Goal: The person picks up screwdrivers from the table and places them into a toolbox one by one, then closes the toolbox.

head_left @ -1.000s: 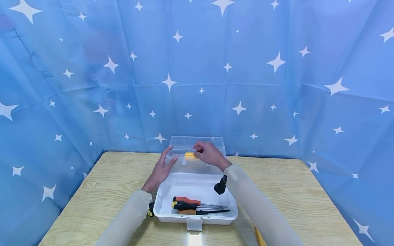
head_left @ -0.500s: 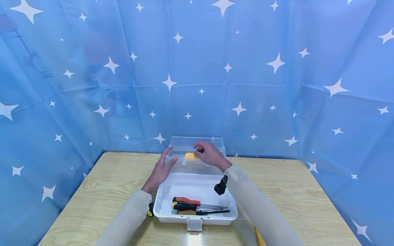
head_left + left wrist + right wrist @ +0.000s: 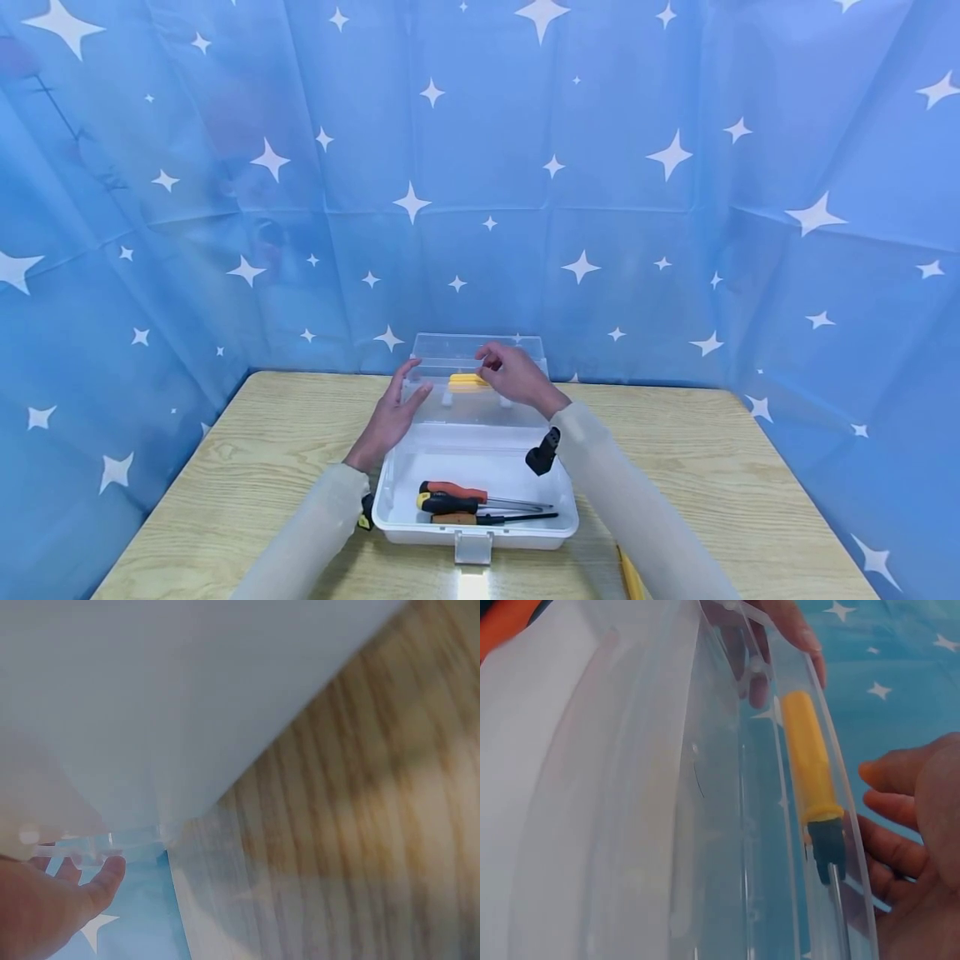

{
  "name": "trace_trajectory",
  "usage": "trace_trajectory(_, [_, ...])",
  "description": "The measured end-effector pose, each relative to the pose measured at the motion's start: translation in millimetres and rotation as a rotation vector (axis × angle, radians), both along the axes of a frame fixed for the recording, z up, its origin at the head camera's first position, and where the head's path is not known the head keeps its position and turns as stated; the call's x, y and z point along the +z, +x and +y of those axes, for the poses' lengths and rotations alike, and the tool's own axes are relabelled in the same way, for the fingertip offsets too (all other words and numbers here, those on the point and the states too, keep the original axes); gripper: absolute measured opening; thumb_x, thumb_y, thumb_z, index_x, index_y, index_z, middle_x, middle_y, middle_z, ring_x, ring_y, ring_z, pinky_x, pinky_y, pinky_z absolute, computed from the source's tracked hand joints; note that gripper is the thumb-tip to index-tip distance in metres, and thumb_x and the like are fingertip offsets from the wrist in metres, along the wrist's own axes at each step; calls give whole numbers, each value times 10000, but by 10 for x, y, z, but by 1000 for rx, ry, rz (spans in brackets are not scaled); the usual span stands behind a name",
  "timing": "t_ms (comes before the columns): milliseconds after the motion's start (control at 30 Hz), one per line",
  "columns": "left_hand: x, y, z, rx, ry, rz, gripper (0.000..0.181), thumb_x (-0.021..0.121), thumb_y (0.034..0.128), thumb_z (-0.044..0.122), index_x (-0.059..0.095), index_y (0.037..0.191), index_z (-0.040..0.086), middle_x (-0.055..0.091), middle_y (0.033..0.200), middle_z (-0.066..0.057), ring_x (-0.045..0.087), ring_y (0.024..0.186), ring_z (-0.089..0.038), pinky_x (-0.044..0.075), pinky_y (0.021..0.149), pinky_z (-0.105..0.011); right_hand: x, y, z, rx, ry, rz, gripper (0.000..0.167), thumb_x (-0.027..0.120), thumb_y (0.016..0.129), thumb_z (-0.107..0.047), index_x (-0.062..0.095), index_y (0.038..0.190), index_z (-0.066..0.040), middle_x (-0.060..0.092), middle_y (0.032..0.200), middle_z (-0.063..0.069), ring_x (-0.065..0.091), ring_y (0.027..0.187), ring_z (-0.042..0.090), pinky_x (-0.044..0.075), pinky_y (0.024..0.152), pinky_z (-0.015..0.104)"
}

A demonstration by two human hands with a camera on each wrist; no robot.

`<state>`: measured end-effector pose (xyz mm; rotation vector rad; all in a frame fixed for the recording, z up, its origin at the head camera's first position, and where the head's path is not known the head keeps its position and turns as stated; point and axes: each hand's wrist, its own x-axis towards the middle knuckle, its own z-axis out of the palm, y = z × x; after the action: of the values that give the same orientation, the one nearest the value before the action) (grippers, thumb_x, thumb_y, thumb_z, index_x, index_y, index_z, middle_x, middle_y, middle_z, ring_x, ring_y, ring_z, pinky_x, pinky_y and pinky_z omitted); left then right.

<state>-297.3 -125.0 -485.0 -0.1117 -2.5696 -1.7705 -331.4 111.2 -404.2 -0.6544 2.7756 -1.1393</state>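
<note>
A white toolbox (image 3: 382,525) stands with its clear lid (image 3: 480,408) raised. My left hand (image 3: 386,425) holds the lid's left edge, thumb and fingers on either side of it. A screwdriver with a yellow handle (image 3: 808,754) lies in the narrow compartment along the lid; in the head view its yellow handle (image 3: 467,379) shows left of my right hand (image 3: 517,379). The right wrist view has the right-hand fingers (image 3: 896,776) loosely bent beside that compartment, apart from the handle. Part of the screwdriver's shaft runs out of that view.
Inside the box lie a red-handled screwdriver (image 3: 453,490), a black-and-yellow screwdriver (image 3: 446,502) and an orange-handled screwdriver (image 3: 453,518). A clear latch (image 3: 473,547) hangs at the box front. A yellow item (image 3: 630,577) lies by the right sleeve on the wooden table (image 3: 300,433).
My right hand has shifted slightly right, leaving more of the yellow handle visible. The left hand and the lid stay where they were.
</note>
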Motion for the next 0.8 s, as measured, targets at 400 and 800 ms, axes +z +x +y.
trace_trajectory(400, [7,3,-8,-7,-3,2,770,496,887,734,251,1534,395,134,1663,10,118,1524,-335,179,1152,-668,77,41,112,10,-15,20,262,620,988,-176,619,1227,-69,666,1040,33,605,955,196,554,775,344])
trace_trajectory(800, [15,15,2,-2,-5,-6,649,510,962,609,255,1524,406,142,1662,-5,119,1521,-351,171,1151,-673,115,92,219,5,-22,27,266,612,995,-192,621,1232,-72,663,1016,20,592,939,195,540,775,345])
